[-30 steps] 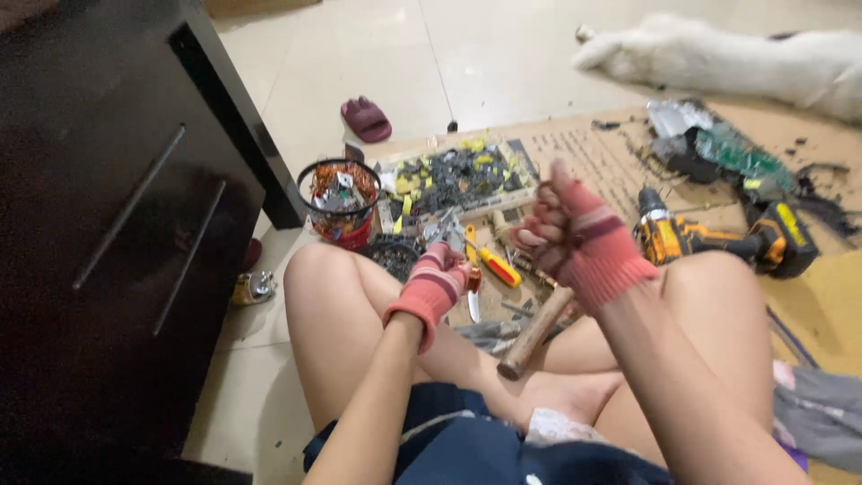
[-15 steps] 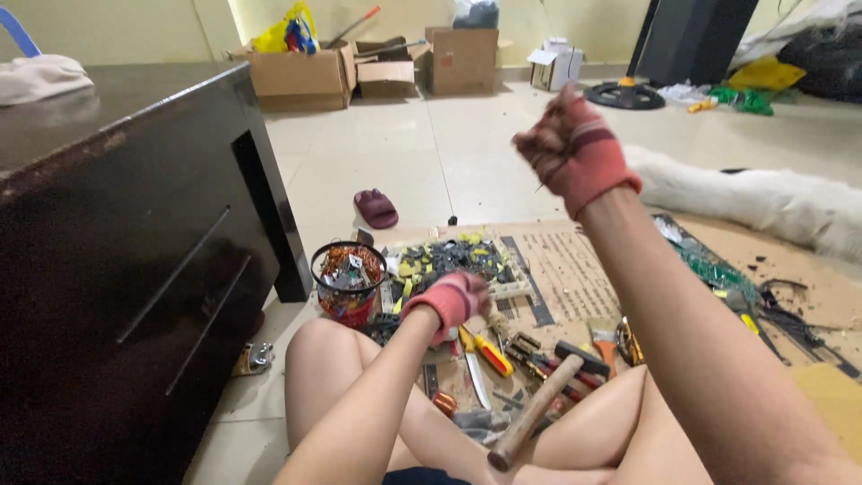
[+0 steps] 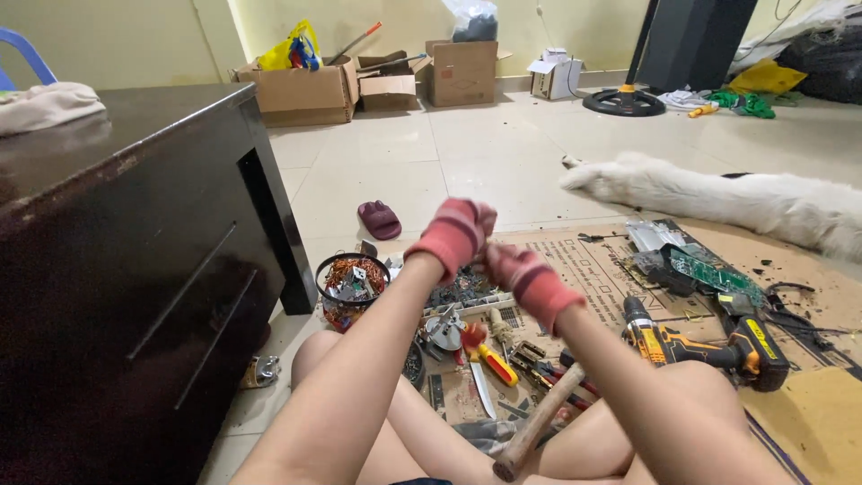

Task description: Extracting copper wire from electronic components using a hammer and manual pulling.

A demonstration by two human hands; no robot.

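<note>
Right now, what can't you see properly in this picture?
- Head view: whatever is between the left hand and right hand; the gloved fists hide it.
- Hammer: its head is hidden behind the right forearm.
- Bucket: the bits inside are too small to tell.

Drill (image 3: 705, 346) right of hammer (image 3: 539, 422)

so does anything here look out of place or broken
Yes. A lone slipper lies on the tiles away from the work. Stripped circuit boards and dark fragments are scattered across the cardboard sheet, and a white furry animal is stretched out along its edge.
</note>
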